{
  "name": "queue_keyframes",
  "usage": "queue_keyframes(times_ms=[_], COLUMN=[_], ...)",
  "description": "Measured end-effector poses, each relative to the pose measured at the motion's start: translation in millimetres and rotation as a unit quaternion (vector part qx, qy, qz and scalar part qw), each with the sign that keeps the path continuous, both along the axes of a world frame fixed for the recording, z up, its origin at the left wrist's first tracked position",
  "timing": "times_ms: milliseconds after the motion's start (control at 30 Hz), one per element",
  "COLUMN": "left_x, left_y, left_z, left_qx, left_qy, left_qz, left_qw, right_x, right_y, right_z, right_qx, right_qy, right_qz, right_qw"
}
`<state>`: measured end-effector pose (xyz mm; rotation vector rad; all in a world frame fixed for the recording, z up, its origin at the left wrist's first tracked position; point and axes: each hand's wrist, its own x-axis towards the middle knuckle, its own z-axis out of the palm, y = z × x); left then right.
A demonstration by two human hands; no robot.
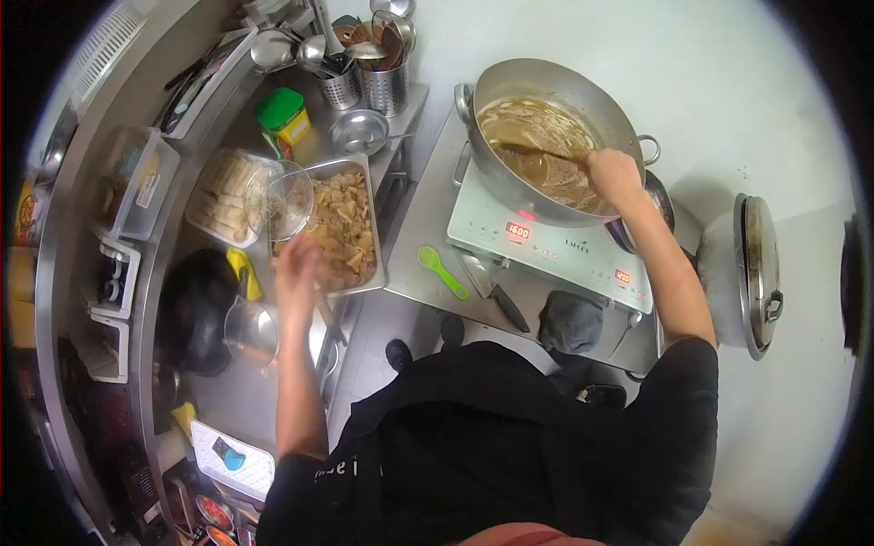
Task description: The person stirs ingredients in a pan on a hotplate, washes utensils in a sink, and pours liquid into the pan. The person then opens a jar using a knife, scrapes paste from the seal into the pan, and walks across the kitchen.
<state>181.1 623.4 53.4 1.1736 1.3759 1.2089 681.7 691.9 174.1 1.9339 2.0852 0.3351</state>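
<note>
My right hand (614, 177) is closed around a brown stirring utensil (551, 155) whose far end lies in the brown sauce (519, 118) inside a large metal pot (628, 118). The kind of utensil cannot be made out. My left hand (299, 273) is smeared by motion at the near-left edge of a metal tray (381, 264) of cooked, sliced food (341, 218). A clear round bowl or lid (289, 196) is just beyond my left fingers; whether they touch it is unclear. Another clear round container (250, 329) stands beside my left wrist.
The pot sits on a white induction cooker (496, 214) with red displays. In front lie a green spoon (442, 271), a knife (510, 308) and a dark cloth (571, 323). White rolls (228, 191) and a black pan (196, 309) are left; a lidded pot (733, 264) is right.
</note>
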Motion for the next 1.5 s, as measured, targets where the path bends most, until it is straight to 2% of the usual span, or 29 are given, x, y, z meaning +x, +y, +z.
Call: queue_keyframes(times_ms=[67, 133, 200, 267, 333, 367, 433, 500, 533, 600, 633, 700, 800, 933, 1000, 1033, 1100, 1133, 1300, 1333, 1400, 1433, 1500], left_x=[34, 70, 94, 118, 141, 150, 164, 180, 184, 186, 188, 186, 186, 170, 165, 166, 165, 165, 162, 161, 156, 148, 133], left_y=[32, 68, 116, 164, 201, 222, 255, 277, 293, 320, 325, 352, 357, 365, 367, 366, 362, 360, 328, 310, 263, 244, 207], left_z=[6, 2, -25, -59, -87, -107, -135, -154, -173, -208, -211, -252, -236, -232, -233, -229, -219, -215, -186, -171, -122, -100, -63], left_qx=[-0.040, -0.105, -0.145, -0.203, -0.197, -0.208, -0.218, -0.243, -0.246, -0.259, -0.242, -0.242, -0.245, -0.209, -0.234, -0.234, -0.280, -0.279, -0.327, -0.326, -0.274, -0.272, -0.215], left_qy=[-0.064, -0.172, -0.207, -0.235, -0.226, -0.264, -0.303, -0.376, -0.379, -0.455, -0.453, -0.474, -0.485, -0.487, -0.489, -0.486, -0.520, -0.517, -0.418, -0.416, -0.247, -0.245, -0.048], left_qz=[-0.058, -0.068, -0.119, -0.101, -0.074, -0.057, -0.037, 0.040, 0.037, 0.153, 0.166, 0.145, 0.155, 0.146, 0.223, 0.219, 0.234, 0.230, 0.085, 0.084, 0.014, 0.011, -0.020], left_qw=[0.995, 0.977, 0.960, 0.945, 0.951, 0.940, 0.927, 0.893, 0.891, 0.838, 0.842, 0.834, 0.825, 0.835, 0.810, 0.813, 0.772, 0.776, 0.843, 0.845, 0.929, 0.930, 0.975], right_x=[9, 10, 33, 62, 95, 104, 80, 77, 77, 74, 73, 66, 50, 38, 31, 30, 34, 38, 60, 67, 78, 81, 98], right_y=[18, 33, 50, 60, 61, 57, 37, 17, 7, -11, -19, -35, -56, -63, -55, -48, -31, -20, 22, 26, 24, 20, 10], right_z=[-5, 1, -10, -19, -24, -28, -1, 6, 8, 16, 21, 31, 43, 42, 36, 28, 11, 3, -12, -11, -8, -6, -9], right_qx=[0.019, 0.008, 0.008, 0.026, 0.059, 0.073, -0.003, -0.023, -0.025, -0.037, -0.039, -0.074, -0.091, -0.070, -0.065, -0.042, -0.015, 0.003, 0.034, 0.029, 0.026, 0.025, 0.049], right_qy=[-0.012, -0.035, -0.053, -0.067, -0.057, -0.051, -0.049, -0.058, -0.061, -0.031, -0.037, -0.032, -0.068, -0.011, -0.005, -0.001, 0.006, 0.003, 0.005, 0.002, 0.000, -0.002, 0.039], right_qz=[0.003, -0.013, -0.008, 0.001, 0.033, 0.055, 0.012, 0.011, 0.009, 0.010, 0.002, 0.023, 0.043, 0.099, 0.116, 0.124, 0.131, 0.121, 0.062, 0.030, -0.004, -0.046, -0.100], right_qw=[1.000, 0.999, 0.999, 0.997, 0.996, 0.995, 0.999, 0.998, 0.998, 0.999, 0.999, 0.996, 0.993, 0.993, 0.991, 0.991, 0.991, 0.993, 0.997, 0.999, 1.000, 0.999, 0.993])
